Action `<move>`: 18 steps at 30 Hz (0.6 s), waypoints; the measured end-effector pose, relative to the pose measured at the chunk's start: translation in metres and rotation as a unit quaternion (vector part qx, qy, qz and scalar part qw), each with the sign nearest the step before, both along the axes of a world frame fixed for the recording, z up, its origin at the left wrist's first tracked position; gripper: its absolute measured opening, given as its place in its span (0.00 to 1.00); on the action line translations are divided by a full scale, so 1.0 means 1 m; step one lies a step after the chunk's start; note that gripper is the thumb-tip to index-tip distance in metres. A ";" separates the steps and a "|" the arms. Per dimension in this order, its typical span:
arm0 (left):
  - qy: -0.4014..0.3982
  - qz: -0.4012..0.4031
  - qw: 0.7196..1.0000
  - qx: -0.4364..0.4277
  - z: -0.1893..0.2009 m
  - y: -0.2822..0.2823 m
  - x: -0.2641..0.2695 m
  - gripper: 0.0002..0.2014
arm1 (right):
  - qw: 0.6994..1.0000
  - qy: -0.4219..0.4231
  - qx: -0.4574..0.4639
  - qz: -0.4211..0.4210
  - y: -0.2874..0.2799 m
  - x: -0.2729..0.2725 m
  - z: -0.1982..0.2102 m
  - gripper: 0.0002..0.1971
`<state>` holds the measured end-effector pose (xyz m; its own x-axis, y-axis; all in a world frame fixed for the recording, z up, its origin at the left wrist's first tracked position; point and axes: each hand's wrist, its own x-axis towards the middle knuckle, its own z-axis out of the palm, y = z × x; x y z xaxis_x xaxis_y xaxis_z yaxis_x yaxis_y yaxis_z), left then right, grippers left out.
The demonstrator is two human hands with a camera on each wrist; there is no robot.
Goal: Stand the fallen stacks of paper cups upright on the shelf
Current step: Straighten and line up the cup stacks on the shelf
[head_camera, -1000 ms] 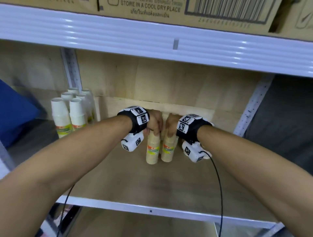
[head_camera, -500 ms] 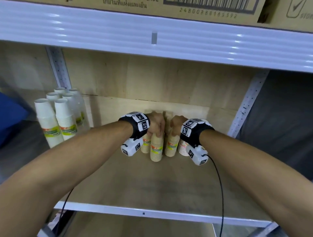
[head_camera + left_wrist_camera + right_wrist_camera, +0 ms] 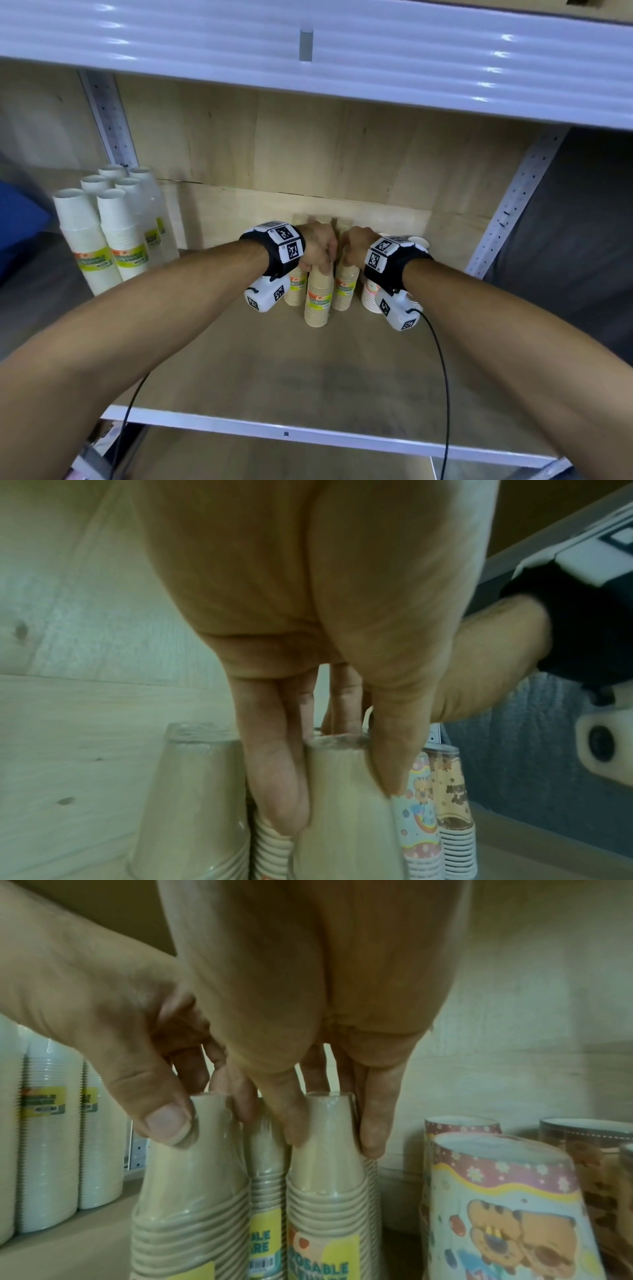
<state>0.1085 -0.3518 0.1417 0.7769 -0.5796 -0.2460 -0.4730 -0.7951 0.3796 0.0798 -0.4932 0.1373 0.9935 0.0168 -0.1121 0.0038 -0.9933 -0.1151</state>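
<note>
Both hands are down on the brown stacks: left hand (image 3: 317, 245) pinches the top of the front stack (image 3: 319, 301), right hand (image 3: 356, 246) pinches the one beside it (image 3: 346, 287), both upright on the shelf (image 3: 308, 373). Light, film-wrapped, probably slippery and tippy, so the narrow top is the hold. Labels partly read "DISPOSABLE". Right of the hands, cartoon cups (image 3: 514, 1204); far left, white stacks (image 3: 102, 240).

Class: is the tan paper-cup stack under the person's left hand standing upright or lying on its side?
Upright. The tan paper-cup stack stands base-down on the wooden shelf; the left hand grips its top.
</note>
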 end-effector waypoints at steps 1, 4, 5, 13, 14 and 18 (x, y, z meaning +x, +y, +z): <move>0.000 0.000 1.000 -0.001 0.000 -0.001 0.000 0.12 | 1.000 0.000 0.005 0.000 0.000 0.000 0.000 0.14; 0.001 -0.002 1.000 0.008 0.001 -0.003 -0.001 0.12 | 1.000 -0.002 0.018 -0.001 -0.001 0.002 0.001 0.13; 0.002 -0.002 1.000 0.010 0.001 -0.003 -0.001 0.13 | 1.000 -0.002 0.024 -0.004 -0.002 0.002 0.002 0.13; -0.016 0.013 1.000 0.003 0.024 0.007 -0.009 0.15 | 0.997 -0.045 0.056 -0.022 -0.002 0.000 0.026 0.18; -0.025 0.019 0.999 0.002 0.030 0.011 -0.010 0.15 | 0.997 -0.051 0.061 -0.024 0.000 0.002 0.030 0.18; -0.051 0.055 0.997 0.010 0.055 0.034 -0.011 0.16 | 0.995 -0.079 0.053 -0.006 0.016 0.003 0.050 0.20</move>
